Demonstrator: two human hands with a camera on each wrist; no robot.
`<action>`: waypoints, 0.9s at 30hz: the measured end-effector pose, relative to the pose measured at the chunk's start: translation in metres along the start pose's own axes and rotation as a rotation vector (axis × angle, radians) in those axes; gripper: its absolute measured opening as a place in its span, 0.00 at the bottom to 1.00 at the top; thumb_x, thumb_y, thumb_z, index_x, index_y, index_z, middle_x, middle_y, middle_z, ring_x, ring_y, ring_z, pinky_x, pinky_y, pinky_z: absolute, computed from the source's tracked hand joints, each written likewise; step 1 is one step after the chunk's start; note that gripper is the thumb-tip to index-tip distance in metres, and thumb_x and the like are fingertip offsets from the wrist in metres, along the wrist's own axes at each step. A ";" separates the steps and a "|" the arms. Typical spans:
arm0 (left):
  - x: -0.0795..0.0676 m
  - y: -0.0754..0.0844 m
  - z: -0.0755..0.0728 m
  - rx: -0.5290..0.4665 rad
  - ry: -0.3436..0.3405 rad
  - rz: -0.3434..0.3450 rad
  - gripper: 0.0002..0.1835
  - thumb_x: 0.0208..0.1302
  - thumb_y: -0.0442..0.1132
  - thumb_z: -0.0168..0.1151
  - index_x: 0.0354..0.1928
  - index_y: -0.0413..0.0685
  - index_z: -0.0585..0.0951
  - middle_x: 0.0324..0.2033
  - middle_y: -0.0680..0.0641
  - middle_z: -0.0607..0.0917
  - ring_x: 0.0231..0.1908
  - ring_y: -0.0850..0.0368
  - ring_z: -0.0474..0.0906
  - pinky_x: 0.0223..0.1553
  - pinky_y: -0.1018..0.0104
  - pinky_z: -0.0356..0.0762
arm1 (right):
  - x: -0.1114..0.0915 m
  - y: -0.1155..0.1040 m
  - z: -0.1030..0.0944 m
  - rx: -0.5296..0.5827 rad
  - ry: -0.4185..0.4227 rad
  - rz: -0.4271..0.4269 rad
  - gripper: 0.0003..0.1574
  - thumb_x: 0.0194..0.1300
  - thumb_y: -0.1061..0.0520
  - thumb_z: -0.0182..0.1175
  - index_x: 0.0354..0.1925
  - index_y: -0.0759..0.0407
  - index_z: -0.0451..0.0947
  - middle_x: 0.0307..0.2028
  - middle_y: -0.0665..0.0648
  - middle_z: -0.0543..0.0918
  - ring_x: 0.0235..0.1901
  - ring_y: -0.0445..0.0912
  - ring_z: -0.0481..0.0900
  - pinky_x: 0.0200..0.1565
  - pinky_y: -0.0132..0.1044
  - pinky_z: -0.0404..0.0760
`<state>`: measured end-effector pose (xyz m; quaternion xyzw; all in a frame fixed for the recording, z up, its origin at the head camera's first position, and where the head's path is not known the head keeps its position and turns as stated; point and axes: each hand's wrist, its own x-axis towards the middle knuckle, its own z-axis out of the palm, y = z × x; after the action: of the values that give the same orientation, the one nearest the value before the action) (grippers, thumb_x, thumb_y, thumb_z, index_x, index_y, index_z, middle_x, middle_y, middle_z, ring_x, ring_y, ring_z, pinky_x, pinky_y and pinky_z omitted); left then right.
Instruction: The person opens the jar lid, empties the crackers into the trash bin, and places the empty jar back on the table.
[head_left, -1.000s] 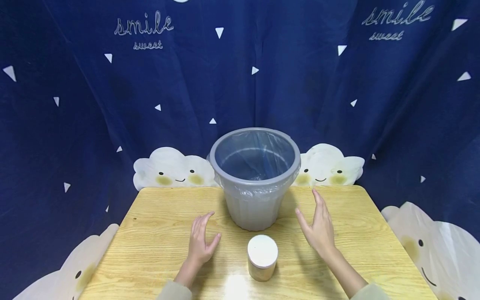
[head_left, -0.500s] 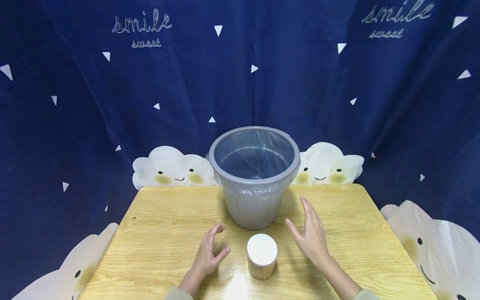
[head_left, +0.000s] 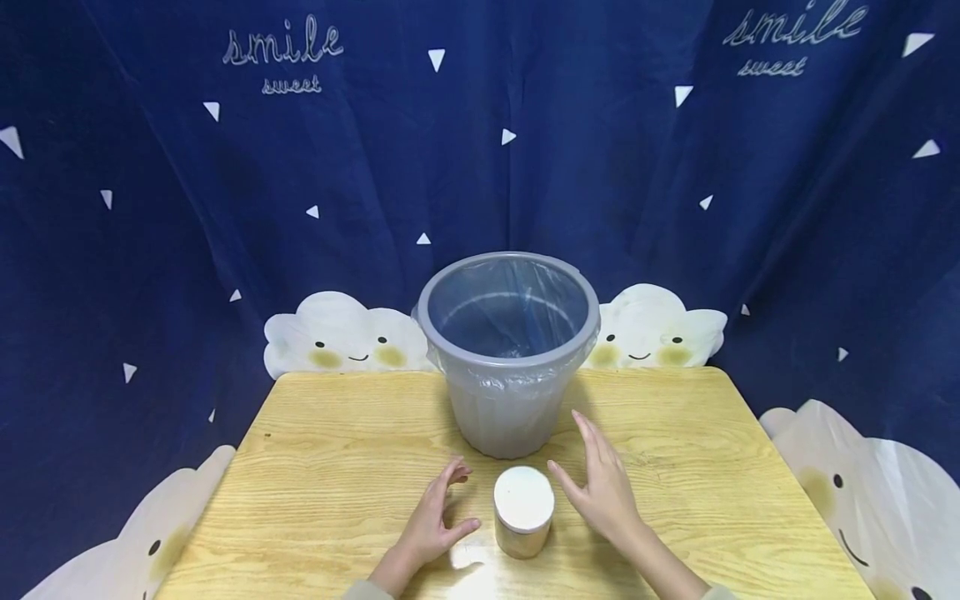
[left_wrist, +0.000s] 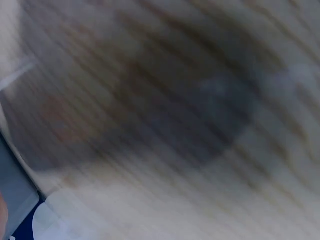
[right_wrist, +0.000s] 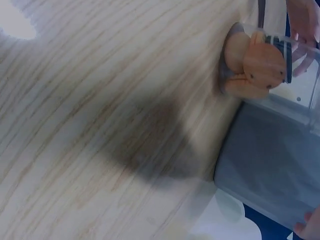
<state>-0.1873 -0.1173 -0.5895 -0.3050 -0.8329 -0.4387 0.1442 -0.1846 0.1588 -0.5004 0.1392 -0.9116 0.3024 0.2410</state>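
Note:
A lidded jar (head_left: pixel 523 510) stands upright on the table in front of the bin, its white lid on top. In the right wrist view the jar (right_wrist: pixel 265 67) shows clear walls with an orange-brown cartoon animal. My left hand (head_left: pixel 435 518) is just left of the jar, fingers bent and thumb apart, not touching it. On the jar's other side, my right hand (head_left: pixel 602 492) reaches forward with spread thumb and straight fingers, also apart from it. Only a sliver of my left hand (left_wrist: pixel 2 215) enters the blurred left wrist view.
Behind the jar stands a grey bin (head_left: pixel 510 408) with a clear plastic liner folded over its rim. The wooden table (head_left: pixel 330 450) ends at a dark blue curtain (head_left: pixel 360 167) with white triangles and smiling clouds. Light glares off the table's front.
Both hands have moved inward toward the jar, the left one rightward and the right one leftward, and slightly nearer the front. The jar and bin have stayed in place.

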 end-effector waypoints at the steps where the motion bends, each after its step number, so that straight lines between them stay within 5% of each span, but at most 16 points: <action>1: 0.000 0.000 0.002 0.003 -0.007 0.006 0.48 0.48 0.42 0.68 0.67 0.39 0.53 0.56 0.43 0.73 0.52 0.48 0.71 0.43 0.48 0.75 | -0.001 0.000 0.001 -0.001 -0.003 -0.009 0.52 0.55 0.44 0.62 0.70 0.53 0.47 0.65 0.61 0.61 0.62 0.59 0.61 0.58 0.60 0.60; 14: 0.000 0.005 0.020 -0.085 -0.106 -0.046 0.50 0.50 0.50 0.67 0.69 0.46 0.49 0.57 0.42 0.72 0.53 0.48 0.72 0.48 0.48 0.73 | -0.011 -0.005 0.010 -0.031 -0.089 -0.105 0.53 0.54 0.39 0.61 0.69 0.54 0.51 0.64 0.59 0.63 0.62 0.56 0.62 0.58 0.60 0.60; 27: 0.001 0.009 0.032 -0.125 -0.150 -0.038 0.50 0.51 0.52 0.67 0.68 0.38 0.50 0.59 0.46 0.71 0.56 0.50 0.70 0.55 0.51 0.69 | -0.020 -0.009 0.019 -0.080 -0.175 -0.211 0.51 0.55 0.33 0.57 0.69 0.51 0.52 0.62 0.60 0.66 0.59 0.57 0.66 0.55 0.60 0.64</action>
<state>-0.1818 -0.0867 -0.6021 -0.3294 -0.8180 -0.4685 0.0539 -0.1709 0.1420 -0.5192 0.2505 -0.9207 0.2254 0.1967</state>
